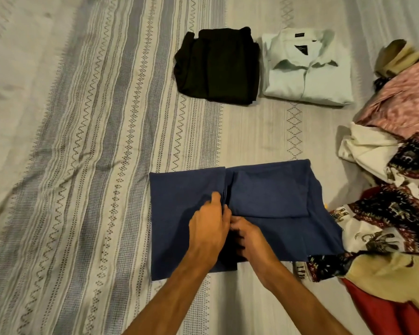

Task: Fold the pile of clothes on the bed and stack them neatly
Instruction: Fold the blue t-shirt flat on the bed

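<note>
striped bedspread [82,141] (dim warm light)

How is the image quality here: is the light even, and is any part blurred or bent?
Head view: warm, dim indoor light; the black folded garment loses its fold detail in darkness; the hands cast a dark shadow on the blue garment; the bedsheet stripes curve toward the edges from the wide lens; the left edge looks softly blurred.

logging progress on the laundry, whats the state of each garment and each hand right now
dark blue cloth garment: spread flat, partly folded, both sides turned in toward the middle
folded black garment: folded, lying alone
pale mint collared shirt: folded, collar up, beside the black one
pile of mixed clothes: unfolded, heaped at the right
left hand: grip on the blue fabric at its middle seam
right hand: fingers curled on the blue fabric
</note>
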`<state>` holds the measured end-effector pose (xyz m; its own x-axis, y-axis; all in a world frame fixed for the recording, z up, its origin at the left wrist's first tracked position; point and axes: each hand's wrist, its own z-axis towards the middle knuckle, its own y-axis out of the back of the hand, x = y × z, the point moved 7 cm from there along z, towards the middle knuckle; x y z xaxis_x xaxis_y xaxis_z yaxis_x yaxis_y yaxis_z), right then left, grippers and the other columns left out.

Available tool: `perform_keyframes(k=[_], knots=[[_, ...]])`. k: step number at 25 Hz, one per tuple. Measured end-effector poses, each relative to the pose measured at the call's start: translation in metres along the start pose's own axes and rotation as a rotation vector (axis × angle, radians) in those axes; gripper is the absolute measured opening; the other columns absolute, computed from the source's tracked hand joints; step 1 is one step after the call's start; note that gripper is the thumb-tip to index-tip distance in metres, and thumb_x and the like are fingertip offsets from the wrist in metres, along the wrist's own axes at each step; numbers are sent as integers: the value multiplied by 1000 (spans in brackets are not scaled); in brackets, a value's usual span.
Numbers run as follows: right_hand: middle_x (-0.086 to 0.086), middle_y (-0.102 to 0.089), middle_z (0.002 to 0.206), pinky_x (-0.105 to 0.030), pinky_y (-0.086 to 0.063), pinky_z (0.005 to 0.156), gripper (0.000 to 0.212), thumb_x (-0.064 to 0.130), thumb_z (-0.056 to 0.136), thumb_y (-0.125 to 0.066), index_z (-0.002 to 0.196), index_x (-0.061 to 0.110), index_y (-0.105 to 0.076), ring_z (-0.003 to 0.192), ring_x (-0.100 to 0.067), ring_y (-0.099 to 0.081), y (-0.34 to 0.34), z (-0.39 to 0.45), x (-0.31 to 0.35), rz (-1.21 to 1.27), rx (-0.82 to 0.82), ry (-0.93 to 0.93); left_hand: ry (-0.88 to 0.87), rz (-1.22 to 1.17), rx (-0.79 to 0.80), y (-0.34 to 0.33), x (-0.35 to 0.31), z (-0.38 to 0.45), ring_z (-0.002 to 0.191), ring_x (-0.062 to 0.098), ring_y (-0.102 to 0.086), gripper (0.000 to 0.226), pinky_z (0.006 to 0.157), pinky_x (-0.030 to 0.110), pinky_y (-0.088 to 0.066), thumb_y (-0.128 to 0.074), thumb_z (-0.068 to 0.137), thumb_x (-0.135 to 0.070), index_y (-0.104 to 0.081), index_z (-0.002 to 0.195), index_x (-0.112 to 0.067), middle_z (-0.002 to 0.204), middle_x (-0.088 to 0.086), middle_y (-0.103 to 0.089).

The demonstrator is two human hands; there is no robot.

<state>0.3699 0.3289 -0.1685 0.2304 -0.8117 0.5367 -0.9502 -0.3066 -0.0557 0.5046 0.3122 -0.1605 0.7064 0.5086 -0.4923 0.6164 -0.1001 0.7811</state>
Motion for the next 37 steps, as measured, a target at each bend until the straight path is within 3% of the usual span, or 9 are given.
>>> perform_keyframes(k=[6,10,13,15,17,21,24,30,37], knots=[[10,-77,113,-34,-57,99,21,21,100,-68,120,28,-69,106,-3,-71,-1,7,-9,-288,18,214,23,-135,90,12,10,3,67,11,-65,48,62,39,-57,-48,93,-77,-50,94,-30,71,-8,-65],[8,-70,98,-30,-56,84,14,30,100,-68,109,22,-64,92,-7,-67,5,11,-5,-431,-264,376,81,-174,-329,64,64,-15,109,19,-62,42,92,46,-55,-70,92,-54,-60,122,-26,117,-5,-67],[0,-58,123,-30,-51,92,46,28,93,-72,134,19,-53,110,-16,-56,-8,-18,22,-858,-597,730,450,-397,-309,72,135,-33,101,26,-65,63,86,46,-54,-72,80,-69,-58,110,-16,110,7,-66],[-9,-48,151,-43,-45,113,65,31,97,-65,154,14,-40,138,-27,-47,-41,-23,24,-1128,-494,951,555,-554,-130,65,147,-37,84,16,-66,55,72,38,-51,-66,79,-73,-55,90,-20,89,-4,-68],[-7,-10,174,-46,-17,128,76,48,107,-42,166,15,-8,161,-25,-8,-58,-5,11,-1230,-322,845,586,-631,-15,62,147,-36,92,17,-70,46,76,37,-55,-70,82,-66,-63,99,-25,98,-5,-73],[3,18,173,-42,0,130,76,63,107,-13,165,20,12,159,-16,18,-55,16,-5,-1167,-302,646,510,-772,84,72,120,-30,96,20,-77,36,84,41,-61,-78,83,-50,-73,111,-28,103,-7,-80],[13,15,172,-38,1,131,63,46,112,-19,165,25,7,156,-4,19,-50,16,2,-944,-212,644,382,-766,18,99,75,-32,91,12,-77,22,84,41,-61,-77,91,-36,-73,111,-29,102,-11,-79],[14,-65,139,-41,-44,116,42,44,96,-49,134,35,-67,131,-4,-58,17,6,33,-14,-158,407,119,-694,-5,103,-47,-39,77,5,-75,14,68,23,-59,-79,90,-28,-70,100,-30,83,-12,-78],[-4,-79,79,-19,-56,71,35,40,94,-71,76,12,-80,77,-10,-74,140,-7,73,370,-113,227,10,-476,-8,18,-160,-8,65,8,-67,27,61,38,-61,-74,88,-43,-52,91,-28,72,-8,-67]])
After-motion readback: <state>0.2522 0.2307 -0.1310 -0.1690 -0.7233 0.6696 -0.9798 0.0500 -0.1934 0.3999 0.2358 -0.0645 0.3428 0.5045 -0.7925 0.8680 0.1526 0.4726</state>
